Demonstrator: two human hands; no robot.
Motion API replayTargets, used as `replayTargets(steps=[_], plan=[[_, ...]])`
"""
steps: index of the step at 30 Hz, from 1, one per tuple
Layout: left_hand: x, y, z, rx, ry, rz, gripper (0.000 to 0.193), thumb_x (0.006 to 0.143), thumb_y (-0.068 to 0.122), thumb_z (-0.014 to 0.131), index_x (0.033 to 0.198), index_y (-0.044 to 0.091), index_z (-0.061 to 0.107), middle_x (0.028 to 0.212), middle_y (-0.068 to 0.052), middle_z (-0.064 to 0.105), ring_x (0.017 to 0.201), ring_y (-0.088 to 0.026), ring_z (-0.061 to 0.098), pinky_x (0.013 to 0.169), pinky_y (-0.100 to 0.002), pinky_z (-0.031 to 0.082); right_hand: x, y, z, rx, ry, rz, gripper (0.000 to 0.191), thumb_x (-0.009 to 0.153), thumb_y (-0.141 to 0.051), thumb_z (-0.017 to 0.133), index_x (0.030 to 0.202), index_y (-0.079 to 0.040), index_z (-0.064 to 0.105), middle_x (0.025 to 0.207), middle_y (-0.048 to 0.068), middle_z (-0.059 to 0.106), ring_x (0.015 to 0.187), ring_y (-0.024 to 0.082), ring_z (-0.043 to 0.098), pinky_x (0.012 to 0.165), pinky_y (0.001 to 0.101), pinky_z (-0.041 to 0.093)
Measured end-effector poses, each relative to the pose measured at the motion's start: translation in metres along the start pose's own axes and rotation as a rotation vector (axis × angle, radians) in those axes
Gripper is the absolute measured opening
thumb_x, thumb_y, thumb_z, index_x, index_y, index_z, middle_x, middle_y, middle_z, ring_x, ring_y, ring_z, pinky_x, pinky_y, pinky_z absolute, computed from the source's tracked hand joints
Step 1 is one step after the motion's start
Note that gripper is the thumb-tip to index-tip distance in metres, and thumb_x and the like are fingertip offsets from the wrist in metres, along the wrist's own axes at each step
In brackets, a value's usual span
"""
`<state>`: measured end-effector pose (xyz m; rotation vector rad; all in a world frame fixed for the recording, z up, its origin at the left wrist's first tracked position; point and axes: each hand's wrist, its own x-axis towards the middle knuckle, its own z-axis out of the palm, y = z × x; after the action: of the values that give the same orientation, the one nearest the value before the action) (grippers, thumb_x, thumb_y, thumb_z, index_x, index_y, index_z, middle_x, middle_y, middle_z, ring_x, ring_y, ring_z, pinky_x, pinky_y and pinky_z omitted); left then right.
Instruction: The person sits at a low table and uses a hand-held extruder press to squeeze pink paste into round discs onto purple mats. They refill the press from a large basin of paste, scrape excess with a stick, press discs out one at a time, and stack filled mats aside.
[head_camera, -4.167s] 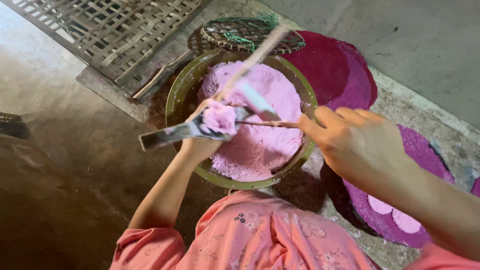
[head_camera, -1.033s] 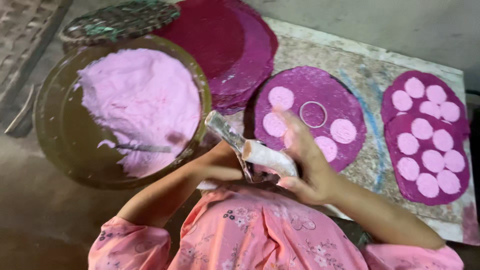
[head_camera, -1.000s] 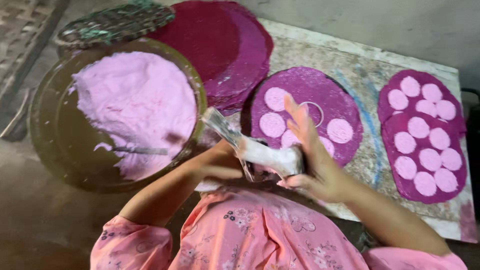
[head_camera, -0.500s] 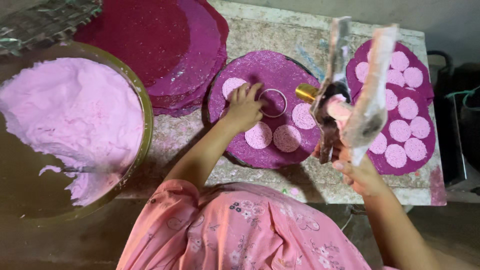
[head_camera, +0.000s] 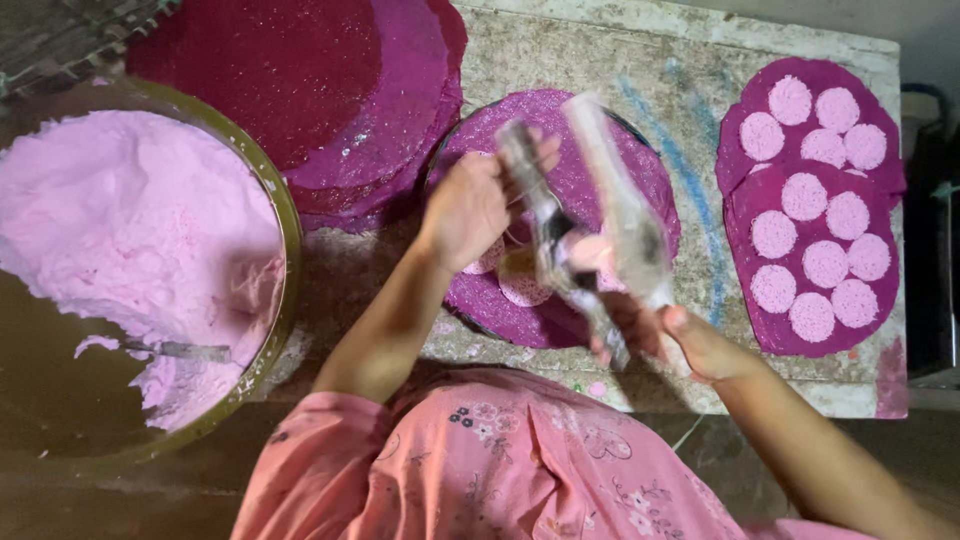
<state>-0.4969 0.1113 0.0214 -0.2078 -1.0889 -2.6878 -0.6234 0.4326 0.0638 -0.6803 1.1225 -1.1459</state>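
Head view: bowl (head_camera: 278, 215) holds pink dough (head_camera: 130, 235); right hand (head_camera: 665, 335) grip closed on spatulas (head_camera: 590, 235), left hand (head_camera: 475, 205) open.

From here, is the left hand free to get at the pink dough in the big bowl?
Probably yes: the left hand is over the purple mat, and nothing lies between it and the pink dough.

The 2 metal blades (head_camera: 590, 230) in the right hand (head_camera: 680, 335) are motion-blurred; whatever lies between them cannot be told. The bowl (head_camera: 285, 230) is cut off at the left edge; hands hide part of the middle mat (head_camera: 600, 120).
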Motion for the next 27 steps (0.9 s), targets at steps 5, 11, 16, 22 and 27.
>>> replayTargets(steps=[5, 11, 16, 22, 27], plan=[[0.027, 0.013, 0.009, -0.468, -0.364, 0.162, 0.074, 0.097, 0.061, 0.054, 0.155, 0.015, 0.046, 0.152, -0.012, 0.053, 0.147, -0.029, 0.046, 0.126, -0.041, 0.035, 0.015, -0.027, 0.002, 0.126, -0.135, 0.282, 0.099, 0.088, -0.080, 0.044, 0.143, 0.002, 0.041, 0.121, 0.019, 0.067, 0.110, 0.030, 0.068, 0.099, 0.0420, 0.055], [0.083, -0.004, -0.016, -0.532, -0.177, 0.262, 0.032, 0.093, 0.025, 0.060, 0.121, 0.010, 0.060, 0.110, -0.004, 0.058, 0.115, -0.025, 0.056, 0.107, -0.038, 0.043, 0.022, -0.098, -0.053, -0.273, 0.180, 0.549, 0.090, 0.087, -0.071, 0.039, 0.147, -0.005, 0.050, 0.134, 0.016, 0.069, 0.117, 0.026, 0.066, 0.102, 0.0431, 0.049], [0.111, -0.028, -0.046, -0.805, -0.189, 0.407, 0.018, 0.089, 0.026, 0.057, 0.104, 0.016, 0.054, 0.105, -0.002, 0.056, 0.103, -0.020, 0.056, 0.102, -0.035, 0.046, 0.050, -0.114, -0.058, -0.490, 0.209, 0.587, 0.091, 0.096, -0.073, 0.026, 0.150, -0.004, 0.049, 0.128, 0.019, 0.063, 0.114, 0.028, 0.060, 0.099, 0.0458, 0.048], [0.104, -0.019, -0.080, -0.835, -0.216, 0.439, 0.024, 0.097, 0.036, 0.058, 0.104, 0.013, 0.055, 0.099, -0.002, 0.057, 0.100, -0.018, 0.055, 0.100, -0.037, 0.047, 0.093, -0.116, -0.028, -0.848, 0.217, 0.584, 0.093, 0.092, -0.074, 0.011, 0.126, -0.006, 0.065, 0.099, 0.013, 0.071, 0.095, 0.026, 0.067, 0.087, 0.0409, 0.056], [0.093, -0.021, -0.088, -0.897, -0.204, 0.461, 0.025, 0.099, 0.037, 0.057, 0.105, 0.012, 0.054, 0.098, -0.001, 0.056, 0.098, -0.017, 0.055, 0.097, -0.030, 0.049, 0.103, -0.106, -0.015, -0.783, 0.229, 0.557, 0.090, 0.092, -0.075, 0.017, 0.105, -0.005, 0.072, 0.086, 0.011, 0.070, 0.081, 0.024, 0.062, 0.077, 0.0403, 0.051]])
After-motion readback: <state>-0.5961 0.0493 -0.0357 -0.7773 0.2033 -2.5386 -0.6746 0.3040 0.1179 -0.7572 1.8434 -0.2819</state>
